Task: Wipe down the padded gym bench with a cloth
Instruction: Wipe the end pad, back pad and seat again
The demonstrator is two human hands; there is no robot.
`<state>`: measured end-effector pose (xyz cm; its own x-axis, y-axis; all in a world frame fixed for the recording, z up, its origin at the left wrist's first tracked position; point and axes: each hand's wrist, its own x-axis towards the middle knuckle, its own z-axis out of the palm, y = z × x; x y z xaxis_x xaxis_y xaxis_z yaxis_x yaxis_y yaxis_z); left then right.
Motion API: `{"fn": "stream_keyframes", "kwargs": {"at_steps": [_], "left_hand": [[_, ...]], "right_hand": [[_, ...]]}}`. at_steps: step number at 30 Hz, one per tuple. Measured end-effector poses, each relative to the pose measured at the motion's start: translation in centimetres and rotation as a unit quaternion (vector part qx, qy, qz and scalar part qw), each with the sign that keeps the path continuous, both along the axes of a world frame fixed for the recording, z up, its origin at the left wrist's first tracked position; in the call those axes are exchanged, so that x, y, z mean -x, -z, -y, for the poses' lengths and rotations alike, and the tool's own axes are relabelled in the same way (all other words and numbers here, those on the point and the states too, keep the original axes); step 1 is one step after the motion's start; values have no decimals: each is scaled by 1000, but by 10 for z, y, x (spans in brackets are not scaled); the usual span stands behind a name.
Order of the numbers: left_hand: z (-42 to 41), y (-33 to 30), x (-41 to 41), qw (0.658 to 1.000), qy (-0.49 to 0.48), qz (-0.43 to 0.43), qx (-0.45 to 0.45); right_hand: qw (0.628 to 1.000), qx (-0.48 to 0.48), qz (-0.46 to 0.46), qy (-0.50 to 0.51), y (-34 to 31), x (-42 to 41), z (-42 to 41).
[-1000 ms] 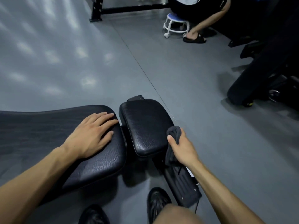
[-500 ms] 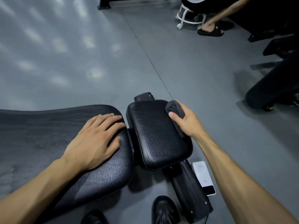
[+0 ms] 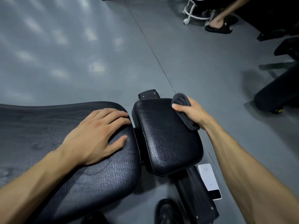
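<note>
The black padded gym bench has a long back pad (image 3: 48, 126) on the left and a smaller seat pad (image 3: 166, 139) to its right. My left hand (image 3: 95, 135) lies flat, fingers spread, on the right end of the long pad. My right hand (image 3: 192, 113) grips a bunched dark grey cloth (image 3: 184, 109) and presses it against the far right corner of the seat pad.
A white phone (image 3: 208, 180) lies on the grey floor beside the bench's black frame (image 3: 195, 196). My black shoe (image 3: 168, 212) shows at the bottom. A seated person's leg with a black sandal (image 3: 218, 28) and a white wheeled stool (image 3: 191, 15) are far right. Dark equipment (image 3: 278, 91) stands at right.
My right hand has slid the cloth from the seat pad's near right edge up along that side to its far right corner. My left hand has stayed on the long pad.
</note>
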<state>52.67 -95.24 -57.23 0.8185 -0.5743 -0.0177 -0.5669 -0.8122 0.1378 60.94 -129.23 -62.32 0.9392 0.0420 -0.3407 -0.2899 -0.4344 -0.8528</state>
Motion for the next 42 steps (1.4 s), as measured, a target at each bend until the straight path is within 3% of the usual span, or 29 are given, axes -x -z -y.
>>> {"fn": "stream_keyframes", "kwargs": {"at_steps": [3, 6, 10, 13, 18, 24, 30, 38, 42], "left_hand": [[0, 0, 1, 1000, -3, -4, -2], [0, -1, 3, 1000, -7, -6, 5], [0, -2, 1, 1000, -9, -12, 14], [-1, -2, 0, 1000, -10, -12, 17], [-1, -1, -2, 1000, -7, -12, 25], [-1, -1, -1, 999, -3, -9, 43], [-1, 1, -1, 998, -2, 9, 62], [1, 1, 1, 995, -16, 40, 87], [1, 1, 1, 995, -11, 46, 87]], "right_hand": [[995, 83, 52, -5, 7, 11, -2], [989, 107, 98, -12, 12, 42, 9], [995, 82, 54, -6, 6, 17, 8], [989, 130, 47, -49, -6, -31, -21], [922, 303, 111, -216, -26, -50, -106], [926, 238, 166, -242, -31, -24, -102], [920, 276, 76, -268, -32, -63, -129], [912, 201, 204, -295, -33, -14, -144], [912, 244, 168, -282, -37, -31, -158]]}}
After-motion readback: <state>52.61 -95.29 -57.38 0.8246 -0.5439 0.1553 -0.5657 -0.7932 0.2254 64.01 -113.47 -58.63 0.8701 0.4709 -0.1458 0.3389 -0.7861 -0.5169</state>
